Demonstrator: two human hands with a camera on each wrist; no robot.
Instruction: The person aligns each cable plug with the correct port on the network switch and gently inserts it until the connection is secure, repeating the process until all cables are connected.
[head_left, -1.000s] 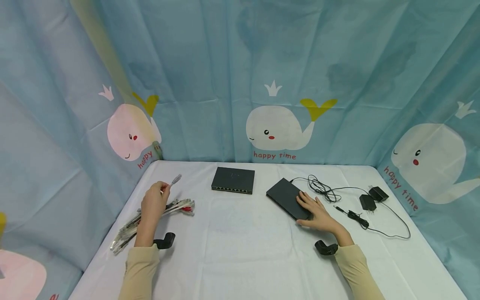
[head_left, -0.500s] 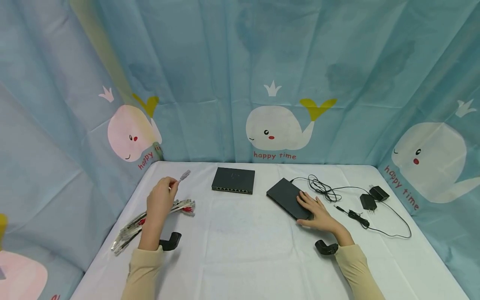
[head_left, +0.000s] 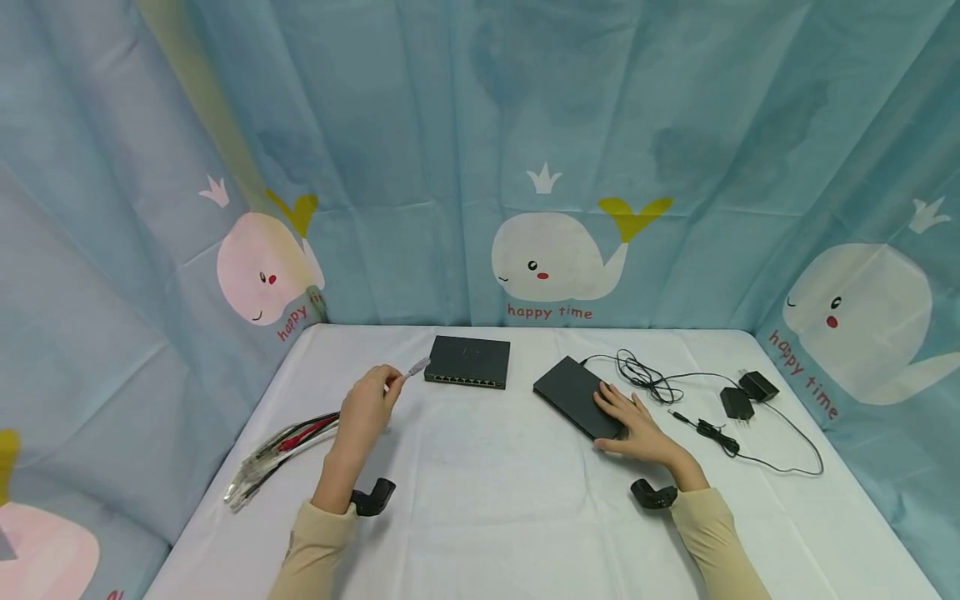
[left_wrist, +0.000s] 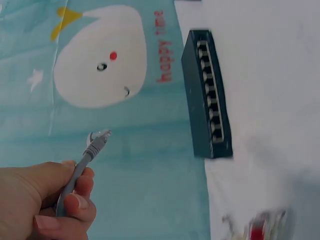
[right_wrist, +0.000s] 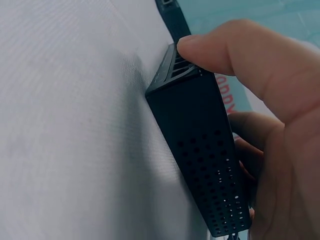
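In the head view my left hand [head_left: 367, 404] pinches a grey network cable [left_wrist: 75, 182] just behind its connector. Its clear plug [left_wrist: 102, 136] points up and to the right in the left wrist view, apart from the far black network switch [head_left: 467, 362]. That switch lies flat, its row of ports [left_wrist: 210, 90] facing the near side. My right hand [head_left: 637, 429] rests on a second, angled black switch [head_left: 570, 392], fingers spread over its top. The thumb touches its near corner, above the perforated side [right_wrist: 205, 165]. The rest of the grey cable is hidden by the left hand.
A bundle of cables [head_left: 277, 454] with red and black parts lies at the left. Two black power adapters [head_left: 737, 404] and their cords, one coiled cord [head_left: 651, 382] reaching the angled switch, lie at the right. A whale-print curtain [head_left: 472, 167] borders the table.
My left hand has moved right with the grey cable, from over the cable bundle to near the far switch. The right hand has stayed on the angled switch.
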